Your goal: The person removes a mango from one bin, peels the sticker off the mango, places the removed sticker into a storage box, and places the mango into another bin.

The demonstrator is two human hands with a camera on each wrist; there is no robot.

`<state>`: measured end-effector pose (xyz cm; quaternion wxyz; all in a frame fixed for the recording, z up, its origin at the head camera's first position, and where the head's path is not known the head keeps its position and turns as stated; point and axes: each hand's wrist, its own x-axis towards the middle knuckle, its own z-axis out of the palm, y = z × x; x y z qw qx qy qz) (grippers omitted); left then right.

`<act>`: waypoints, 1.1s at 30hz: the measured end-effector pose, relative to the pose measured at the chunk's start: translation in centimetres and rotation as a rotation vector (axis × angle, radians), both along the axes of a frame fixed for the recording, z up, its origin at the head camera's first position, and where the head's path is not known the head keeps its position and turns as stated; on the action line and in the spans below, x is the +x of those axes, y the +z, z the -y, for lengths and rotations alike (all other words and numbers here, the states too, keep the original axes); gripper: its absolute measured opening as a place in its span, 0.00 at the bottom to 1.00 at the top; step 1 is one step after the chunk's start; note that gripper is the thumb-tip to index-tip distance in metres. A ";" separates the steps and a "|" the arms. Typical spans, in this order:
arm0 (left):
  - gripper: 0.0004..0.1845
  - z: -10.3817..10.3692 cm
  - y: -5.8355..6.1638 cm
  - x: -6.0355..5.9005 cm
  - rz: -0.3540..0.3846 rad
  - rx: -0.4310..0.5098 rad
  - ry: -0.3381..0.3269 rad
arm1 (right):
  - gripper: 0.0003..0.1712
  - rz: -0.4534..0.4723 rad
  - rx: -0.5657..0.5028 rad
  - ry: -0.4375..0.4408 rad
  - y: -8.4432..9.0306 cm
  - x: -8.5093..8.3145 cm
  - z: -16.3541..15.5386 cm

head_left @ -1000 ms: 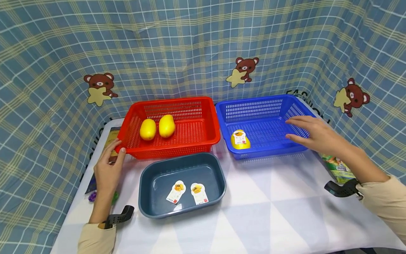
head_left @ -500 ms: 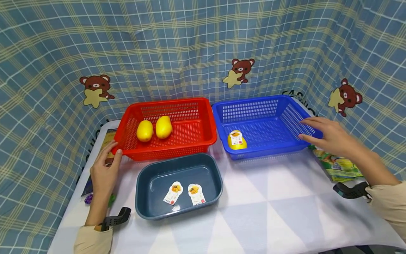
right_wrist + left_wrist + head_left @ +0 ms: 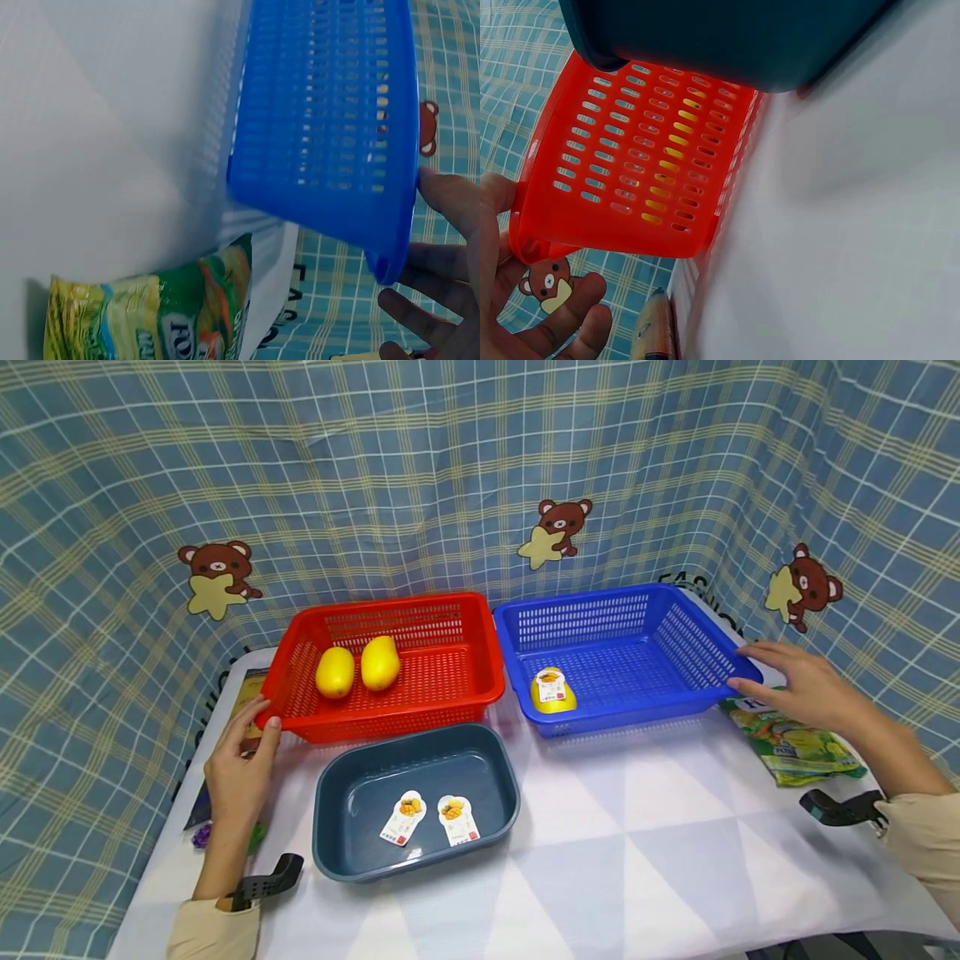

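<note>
A red basket (image 3: 390, 720) holds two yellow mangoes (image 3: 334, 672) (image 3: 380, 662). My left hand (image 3: 262, 717) touches its front left corner, thumb on the rim and fingers loosely spread; in the left wrist view that corner of the red basket (image 3: 645, 165) sits between thumb and fingers (image 3: 562, 322). A blue basket (image 3: 622, 714) holds one labelled mango (image 3: 552, 693). My right hand (image 3: 750, 667) rests at its front right corner with straight fingers; in the right wrist view the fingers (image 3: 450, 199) flank the corner of the blue basket (image 3: 337, 112).
A dark teal tub (image 3: 416, 864) with two paper labels (image 3: 402, 817) (image 3: 457, 819) stands in front of the red basket. A green snack bag (image 3: 795, 743) lies right of the blue basket. A booklet (image 3: 243, 693) and a purple item (image 3: 201, 836) lie at the left table edge.
My right hand has moved out of the blue basket to its front right corner, uncovering the snack bag. My left hand stays at the red basket's corner.
</note>
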<state>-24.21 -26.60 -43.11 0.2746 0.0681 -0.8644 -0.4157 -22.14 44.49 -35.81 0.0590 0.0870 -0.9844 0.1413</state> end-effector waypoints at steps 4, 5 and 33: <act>0.23 0.1 -0.1 0.1 0.020 -0.002 0.008 | 0.40 0.051 -0.003 -0.022 0.0 -0.1 -0.6; 0.23 0.1 -0.1 0.2 0.025 -0.002 0.011 | 0.40 0.062 -0.006 -0.026 0.0 -0.1 -0.7; 0.20 -10.3 13.0 -0.6 -0.164 -0.098 -0.496 | 0.42 0.151 -0.030 -0.040 0.0 0.2 -0.8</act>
